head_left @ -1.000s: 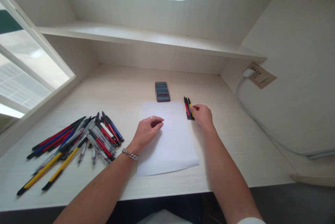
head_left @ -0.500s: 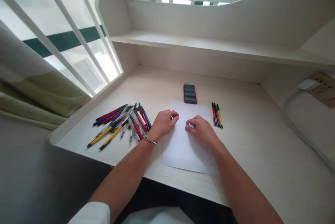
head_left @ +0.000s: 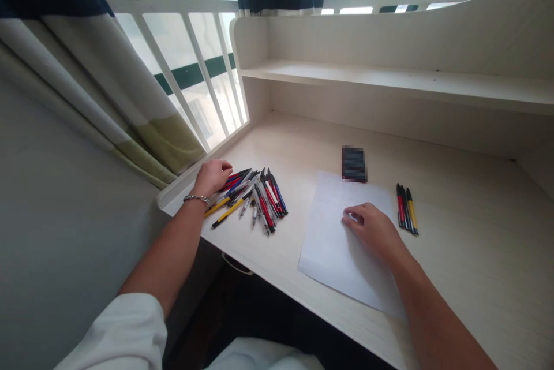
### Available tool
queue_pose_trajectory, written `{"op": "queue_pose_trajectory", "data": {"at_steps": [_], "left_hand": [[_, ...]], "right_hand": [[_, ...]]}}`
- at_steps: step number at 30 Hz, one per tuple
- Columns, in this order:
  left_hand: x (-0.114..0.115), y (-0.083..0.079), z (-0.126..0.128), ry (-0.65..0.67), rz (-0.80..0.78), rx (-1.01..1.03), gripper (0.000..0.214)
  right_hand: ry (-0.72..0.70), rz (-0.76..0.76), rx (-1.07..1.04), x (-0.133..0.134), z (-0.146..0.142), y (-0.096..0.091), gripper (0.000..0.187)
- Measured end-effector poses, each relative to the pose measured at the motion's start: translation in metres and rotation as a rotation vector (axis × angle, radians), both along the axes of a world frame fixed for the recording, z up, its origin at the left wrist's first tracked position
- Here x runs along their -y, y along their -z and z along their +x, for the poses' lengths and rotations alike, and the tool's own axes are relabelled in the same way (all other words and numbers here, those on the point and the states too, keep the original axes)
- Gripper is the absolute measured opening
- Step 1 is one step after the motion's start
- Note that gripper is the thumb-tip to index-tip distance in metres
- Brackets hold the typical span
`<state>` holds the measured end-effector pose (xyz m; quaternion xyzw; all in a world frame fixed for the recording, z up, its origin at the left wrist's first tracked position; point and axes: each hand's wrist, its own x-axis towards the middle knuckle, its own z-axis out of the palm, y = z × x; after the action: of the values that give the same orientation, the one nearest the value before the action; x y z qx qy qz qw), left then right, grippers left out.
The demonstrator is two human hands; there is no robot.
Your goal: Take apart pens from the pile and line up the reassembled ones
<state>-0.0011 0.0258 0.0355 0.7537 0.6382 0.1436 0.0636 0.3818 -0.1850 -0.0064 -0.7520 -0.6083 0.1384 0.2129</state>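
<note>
Left hand (head_left: 214,176) bends over pens (head_left: 264,208), grip unclear; right hand (head_left: 370,228) curls empty, unclenched, over paper (head_left: 326,234).

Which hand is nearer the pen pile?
Left. The left hand is at the left end of the pen pile; the right hand is over the paper, farther right.

Left arm (head_left: 167,260): loose white sleeve (head_left: 125,329), ending near elbow; silver chain-link bracelet (head_left: 197,199) at wrist. Right forearm (head_left: 437,306) bare. White cloth (head_left: 264,354) between arms.

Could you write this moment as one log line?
left hand: at left end of pen pile | right hand: over white paper, nothing visibly held | row of pens: right of paper
</note>
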Motion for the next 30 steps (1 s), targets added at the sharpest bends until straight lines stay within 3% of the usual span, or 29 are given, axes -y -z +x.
{"op": "queue_pose_trajectory", "data": {"at_steps": [5,10,18,26,30], "left_hand": [[-0.011,0.012,-0.015,0.055,-0.077,-0.075,0.025],[-0.021,0.013,-0.016,0.116,-0.116,-0.123,0.024],[-0.020,-0.001,-0.010,0.214,-0.190,-0.221,0.022],[-0.027,-0.017,-0.007,0.193,-0.204,-0.241,0.019],[-0.013,-0.027,0.021,0.201,-0.161,-0.105,0.028]], "right_hand": [[0.001,-0.003,0.007,0.000,0.001,0.000,0.030],[0.001,-0.004,0.004,0.000,0.003,0.001,0.032],[-0.017,0.009,-0.019,0.000,0.005,0.003,0.032],[-0.014,0.001,-0.033,0.001,0.002,-0.002,0.029],[-0.007,0.006,-0.048,0.002,-0.001,-0.004,0.026]]}}
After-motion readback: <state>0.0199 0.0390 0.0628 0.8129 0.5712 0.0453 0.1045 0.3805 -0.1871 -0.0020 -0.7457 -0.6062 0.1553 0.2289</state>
